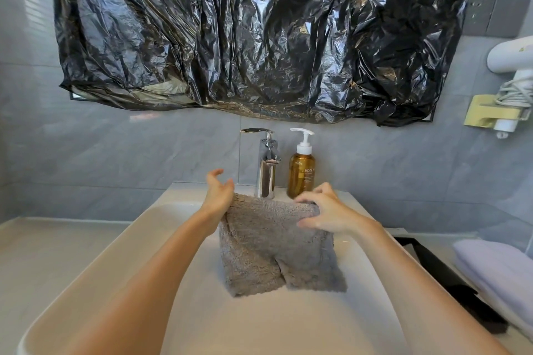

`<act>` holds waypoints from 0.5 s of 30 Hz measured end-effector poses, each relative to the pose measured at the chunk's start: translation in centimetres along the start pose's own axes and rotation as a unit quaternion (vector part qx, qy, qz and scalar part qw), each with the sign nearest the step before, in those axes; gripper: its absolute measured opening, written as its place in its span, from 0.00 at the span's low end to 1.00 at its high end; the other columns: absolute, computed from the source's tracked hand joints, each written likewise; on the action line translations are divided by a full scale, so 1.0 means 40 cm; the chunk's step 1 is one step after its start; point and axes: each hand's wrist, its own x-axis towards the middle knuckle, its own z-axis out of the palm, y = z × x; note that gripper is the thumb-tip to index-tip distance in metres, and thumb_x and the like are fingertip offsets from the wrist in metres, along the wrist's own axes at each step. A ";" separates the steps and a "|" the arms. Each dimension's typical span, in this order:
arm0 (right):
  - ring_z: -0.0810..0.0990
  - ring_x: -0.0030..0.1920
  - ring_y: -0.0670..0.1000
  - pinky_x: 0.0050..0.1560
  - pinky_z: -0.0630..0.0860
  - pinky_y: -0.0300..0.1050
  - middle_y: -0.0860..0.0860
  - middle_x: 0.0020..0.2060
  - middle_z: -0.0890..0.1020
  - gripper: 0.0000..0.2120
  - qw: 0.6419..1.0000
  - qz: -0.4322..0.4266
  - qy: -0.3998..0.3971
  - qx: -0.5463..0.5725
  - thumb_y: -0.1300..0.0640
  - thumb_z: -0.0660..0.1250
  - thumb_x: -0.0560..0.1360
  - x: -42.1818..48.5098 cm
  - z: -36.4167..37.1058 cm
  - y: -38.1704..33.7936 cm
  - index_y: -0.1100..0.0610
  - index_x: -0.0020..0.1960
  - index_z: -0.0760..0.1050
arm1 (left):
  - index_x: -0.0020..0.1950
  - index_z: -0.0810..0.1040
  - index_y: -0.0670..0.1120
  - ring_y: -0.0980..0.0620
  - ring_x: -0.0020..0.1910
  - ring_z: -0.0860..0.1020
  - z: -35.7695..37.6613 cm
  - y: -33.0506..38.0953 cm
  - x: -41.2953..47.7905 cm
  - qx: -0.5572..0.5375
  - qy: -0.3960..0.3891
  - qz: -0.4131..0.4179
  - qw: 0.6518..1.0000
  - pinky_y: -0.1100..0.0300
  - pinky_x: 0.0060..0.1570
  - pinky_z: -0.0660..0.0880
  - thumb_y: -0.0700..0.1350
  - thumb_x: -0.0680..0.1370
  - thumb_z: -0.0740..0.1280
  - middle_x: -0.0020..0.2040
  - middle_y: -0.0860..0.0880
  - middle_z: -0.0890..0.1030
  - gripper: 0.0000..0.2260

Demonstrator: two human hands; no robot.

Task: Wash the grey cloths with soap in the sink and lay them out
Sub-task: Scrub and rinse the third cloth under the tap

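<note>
The white sink [95, 265] spreads out below and in front of the chrome faucet [266, 164], and its basin looks dry, so I judge the washing has barely begun.

Just left of the faucet, the left hand [217, 193] is raised with fingers spread and loosely curved, gripping nothing. It looks placed to reach the faucet's lever, probably to start the water. The heel of its palm touches the cloth's upper left corner; whether it bears any weight I cannot tell.

Directly in front of the faucet and lower, the grey cloth [274, 248] hangs over the basin, so any water would land on it and drain away. Its lower edge shows a split: two cloths or one folded, I cannot tell.

Just right of the faucet stands the amber pump bottle [301, 173], handy for soaping.

In front of that bottle, the right hand [323, 212] pinches the cloth's top edge, fingers over and thumb under, carrying it.

Far right of the faucet lies a folded lilac towel [496, 265].
</note>
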 end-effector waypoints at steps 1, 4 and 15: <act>0.68 0.59 0.54 0.62 0.65 0.48 0.52 0.54 0.67 0.16 0.999 0.003 0.013 -0.032 0.48 0.71 0.74 0.002 -0.002 0.005 0.55 0.58 0.77 | 0.72 0.63 0.50 0.52 0.53 0.72 -0.005 -0.006 0.005 0.031 -0.043 0.003 0.999 0.59 0.58 0.66 0.53 0.82 0.57 0.57 0.47 0.72 0.19; 0.76 0.55 0.62 0.52 0.67 0.47 0.58 0.43 0.76 0.20 0.998 -0.007 0.054 -0.007 0.47 0.66 0.77 0.000 -0.021 0.015 0.66 0.45 0.78 | 0.45 0.78 0.54 0.51 0.56 0.70 -0.014 -0.046 0.030 0.295 -0.113 0.065 0.946 0.56 0.63 0.66 0.68 0.69 0.67 0.47 0.46 0.75 0.19; 0.79 0.55 0.53 0.58 0.77 0.54 0.55 0.55 0.79 0.19 0.893 0.088 0.117 0.425 0.43 0.60 0.80 0.011 -0.002 -0.050 0.57 0.60 0.69 | 0.45 0.80 0.46 0.48 0.41 0.77 0.016 0.028 -0.025 -0.063 -0.100 -0.075 0.990 0.54 0.48 0.74 0.52 0.77 0.64 0.41 0.45 0.81 0.11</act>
